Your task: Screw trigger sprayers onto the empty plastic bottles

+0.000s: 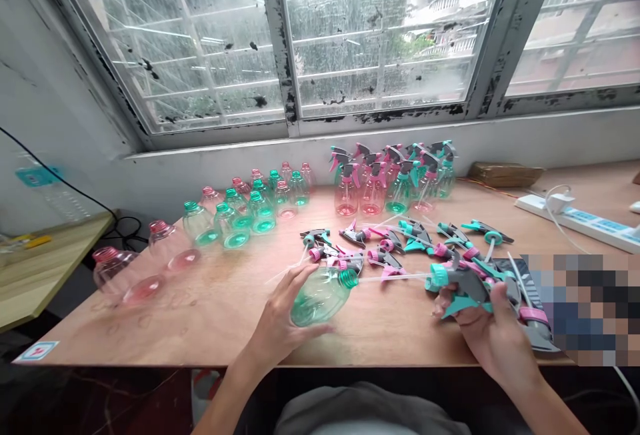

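Bottle (319, 302), green, at 6 o'clock; thin tube (395, 278) pointing at its neck (348, 279).
Left hand (281, 318) cups the bottle, neck tilted toward 2 o'clock; right hand (493, 336) grips a sprayer head (470, 283) at 4 o'clock, tube aimed toward 9. Tip inside or just outside: cannot tell. Judgement: a misaligned tube could catch the rim and bend; smooth, rounded sides could twist in a slack hold; loose sprayer heads (417, 240) nearby, 12 to 2 o'clock from the bottle, could snag it.

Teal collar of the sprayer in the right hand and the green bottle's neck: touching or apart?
Apart. The head view shows tabletop between the teal collar and the green bottle's neck, with the pale tube reaching across that gap.
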The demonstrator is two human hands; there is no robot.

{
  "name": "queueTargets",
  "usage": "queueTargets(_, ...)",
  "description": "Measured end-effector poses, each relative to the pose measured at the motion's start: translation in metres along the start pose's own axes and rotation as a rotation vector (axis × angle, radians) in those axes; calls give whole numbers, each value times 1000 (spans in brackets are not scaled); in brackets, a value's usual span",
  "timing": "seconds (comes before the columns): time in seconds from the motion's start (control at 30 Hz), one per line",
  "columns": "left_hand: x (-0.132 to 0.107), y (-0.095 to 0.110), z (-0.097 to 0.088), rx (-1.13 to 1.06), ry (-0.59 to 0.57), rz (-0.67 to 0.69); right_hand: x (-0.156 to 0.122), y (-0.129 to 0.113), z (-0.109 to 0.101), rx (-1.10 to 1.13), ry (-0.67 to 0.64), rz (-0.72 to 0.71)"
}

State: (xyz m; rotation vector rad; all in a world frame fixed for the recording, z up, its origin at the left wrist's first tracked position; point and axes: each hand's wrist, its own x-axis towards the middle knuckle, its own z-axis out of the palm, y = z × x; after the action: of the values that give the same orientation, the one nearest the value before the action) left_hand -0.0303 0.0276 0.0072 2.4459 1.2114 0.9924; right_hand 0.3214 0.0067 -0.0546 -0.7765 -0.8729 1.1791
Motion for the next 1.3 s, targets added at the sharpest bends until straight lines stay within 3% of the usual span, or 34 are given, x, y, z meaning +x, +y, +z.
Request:
queueTargets(0.13,3,2,7,35,10,20,1,-3,1,99,77,-13)
queueTargets(0.33,5,8,10,93,18,42,0,-6,2,99,83,-16)
queueTargets(0.8,5,21,29,193,31,99,-3,-4,17,-211,-185,121)
queueTargets(1.07,2,30,31,-90,-112,104,-8,-7,11,-384,-398,206)
queueTargets(1.3,-5,29,26,-386,-141,-82,-11,-7,14,-401,-423,275)
